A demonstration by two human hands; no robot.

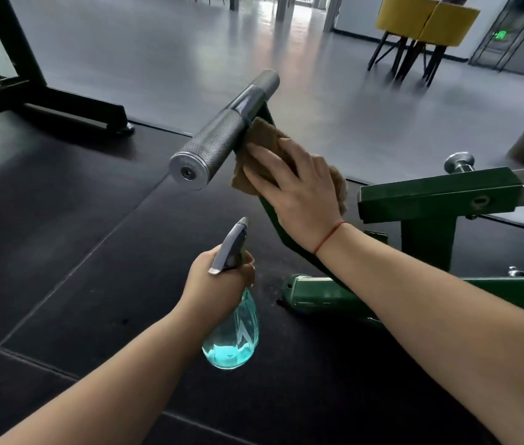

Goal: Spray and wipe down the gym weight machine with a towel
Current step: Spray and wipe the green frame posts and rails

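- While our right hand (299,191) lies flat, fingers spread, it presses the brown towel (263,146) against the green arm beside the knurled handle (222,136).
- Our left hand (219,284) is closed around the spray bottle (233,326).

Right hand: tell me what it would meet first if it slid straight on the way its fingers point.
The right hand, flat on the brown towel, points up-left at the knurled silver metal handle bar. It would probably meet that bar first; the fingertips already look close to it, though depth is unclear.
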